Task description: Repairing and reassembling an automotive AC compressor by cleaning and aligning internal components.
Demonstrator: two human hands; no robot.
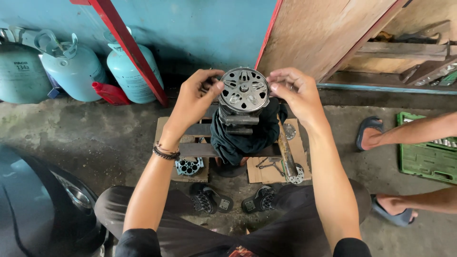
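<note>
Hidden: the lower body of the round grey metal compressor (243, 95) is wrapped in a dark cloth (247, 135), so only its slotted front disc and a little of the housing show; what it stands on cannot be made out.
Cut off: another person's two forearms (419, 131) and two sandalled feet enter from the right edge; their hands are out of view.
Left hand (195, 97): fingers curled against the left rim of the disc, grip closed on the compressor.
Right hand (297, 93): fingertips pinching the right rim, grip also closed on it.
Where: the compressor stands upright between the person's knees, over flat cardboard sheets (271, 171) on the concrete floor.
Axis: long axis vertical, disc face pointing up toward the camera.
Count, floor: one small grey cylinder block with round bores (189, 166) at the cardboard's left edge, one wooden-handled hammer (287, 152) at its right edge, one flat perforated metal disc (296, 173) beside it.
Count, wall: three pale blue-green gas cylinders (71, 66) at the far left.
Right edge: one green plastic socket case (423, 159), partly cut off.
</note>
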